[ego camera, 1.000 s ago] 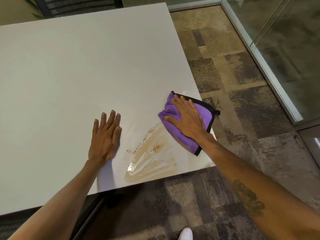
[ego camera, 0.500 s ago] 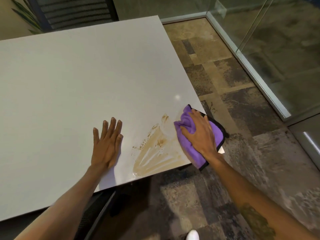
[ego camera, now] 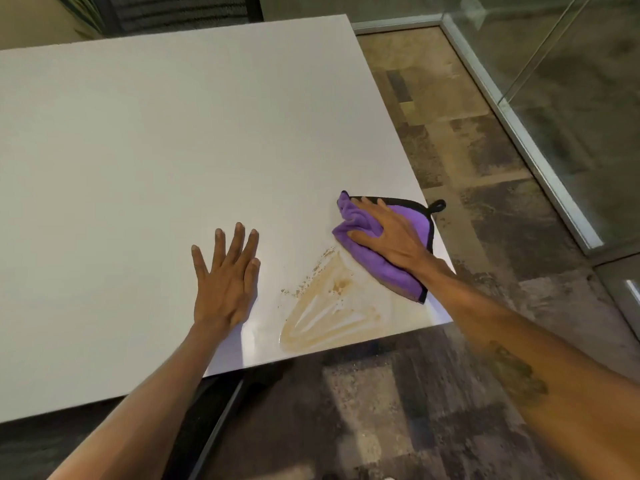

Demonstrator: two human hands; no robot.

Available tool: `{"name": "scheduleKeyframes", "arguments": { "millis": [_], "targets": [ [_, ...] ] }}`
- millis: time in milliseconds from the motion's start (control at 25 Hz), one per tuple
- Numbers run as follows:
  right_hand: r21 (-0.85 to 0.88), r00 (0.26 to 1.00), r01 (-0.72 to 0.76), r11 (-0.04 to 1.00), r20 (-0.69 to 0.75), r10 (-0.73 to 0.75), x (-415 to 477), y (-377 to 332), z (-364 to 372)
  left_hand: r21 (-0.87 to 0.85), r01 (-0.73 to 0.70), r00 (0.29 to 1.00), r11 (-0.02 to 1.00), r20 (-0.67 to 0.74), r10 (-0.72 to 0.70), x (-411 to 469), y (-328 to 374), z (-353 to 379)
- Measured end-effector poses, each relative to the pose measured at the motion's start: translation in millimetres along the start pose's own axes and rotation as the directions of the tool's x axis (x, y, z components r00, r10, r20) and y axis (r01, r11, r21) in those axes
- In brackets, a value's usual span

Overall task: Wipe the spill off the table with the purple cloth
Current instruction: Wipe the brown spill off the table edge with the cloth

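Note:
A brown smeared spill [ego camera: 329,315] lies near the front right corner of the white table [ego camera: 156,150]. The purple cloth [ego camera: 377,263], edged in black with a small loop, is bunched just beyond and right of the spill, close to the table's right edge. My right hand [ego camera: 388,233] presses flat on top of the cloth, fingers spread over it. My left hand [ego camera: 225,278] rests flat on the bare tabletop left of the spill, fingers apart, holding nothing.
The table's front edge and right edge meet close to the cloth. Patterned carpet [ego camera: 485,168] lies to the right, bounded by a glass wall with a metal base rail [ego camera: 519,126]. A dark chair back [ego camera: 180,12] stands beyond the far table edge.
My right hand slid the cloth down toward the table's front right corner, then back up and away from the front edge. The spill is smeared wider toward the right. My left hand stayed put.

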State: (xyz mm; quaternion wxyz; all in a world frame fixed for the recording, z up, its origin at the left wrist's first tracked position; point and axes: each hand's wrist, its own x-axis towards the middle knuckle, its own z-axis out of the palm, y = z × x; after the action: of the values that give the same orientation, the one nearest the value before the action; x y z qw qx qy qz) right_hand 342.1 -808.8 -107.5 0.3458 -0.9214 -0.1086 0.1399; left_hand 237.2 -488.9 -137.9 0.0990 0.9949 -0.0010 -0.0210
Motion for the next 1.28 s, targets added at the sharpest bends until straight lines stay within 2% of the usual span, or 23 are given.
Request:
{"name": "scheduleKeyframes", "arguments": {
  "millis": [160, 280, 360, 520, 640, 760, 880, 1000, 1160, 1280],
  "targets": [
    [-0.050, 0.978, 0.135, 0.990, 0.169, -0.125, -22.4, -32.6, 29.0, -0.017, -0.022, 1.000, 1.000, -0.011, 0.022, -0.5, -3.7, 4.5],
    [-0.049, 0.932, 0.282, 0.958, 0.249, -0.262, -59.2, -26.9, 35.4, -0.015, -0.048, 0.999, 0.999, -0.022, 0.047, -1.5, -8.5, 6.4],
    [-0.026, 0.911, 0.324, 0.946, 0.277, -0.304, -84.8, -9.2, 28.0, -0.019, -0.056, 0.998, 0.998, -0.023, 0.056, -1.1, -9.9, 8.0],
    [-0.044, 0.935, 0.312, 0.949, 0.193, -0.298, -110.0, 29.1, 1.2, -0.003, -0.058, 0.998, 0.998, -0.022, 0.058, -0.5, -11.0, 7.3],
    [-0.063, 0.991, 0.128, 0.990, 0.035, -0.126, -93.6, 49.6, -19.2, 0.010, -0.048, 0.999, 0.999, -0.020, 0.049, -1.1, -8.1, 5.3],
    [-0.041, 0.995, 0.061, 0.997, -0.072, -0.064, -61.4, 45.4, -25.8, -0.008, -0.024, 0.999, 1.000, -0.026, 0.023, -0.8, -5.0, 3.7],
    [-0.068, 0.997, 0.060, 0.996, -0.034, -0.063, -32.7, 22.2, -10.4, -0.013, -0.018, 1.000, 1.000, -0.017, 0.018, 0.1, -5.4, 2.9],
    [-0.096, 0.993, 0.101, 0.990, 0.067, -0.095, -32.8, -2.3, 13.0, -0.013, -0.030, 0.999, 0.999, -0.022, 0.029, 0.1, -5.2, 3.2],
    [-0.067, 0.949, 0.235, 0.970, 0.233, -0.214, -80.6, -24.4, 27.1, -0.030, -0.036, 0.999, 0.999, -0.011, 0.036, -1.1, -6.8, 0.8],
    [0.005, 0.923, 0.293, 0.956, 0.258, -0.284, -121.0, 3.9, 16.1, -0.058, -0.028, 1.000, 0.998, 0.008, 0.029, -0.4, -7.5, -1.1]
  ]
}}
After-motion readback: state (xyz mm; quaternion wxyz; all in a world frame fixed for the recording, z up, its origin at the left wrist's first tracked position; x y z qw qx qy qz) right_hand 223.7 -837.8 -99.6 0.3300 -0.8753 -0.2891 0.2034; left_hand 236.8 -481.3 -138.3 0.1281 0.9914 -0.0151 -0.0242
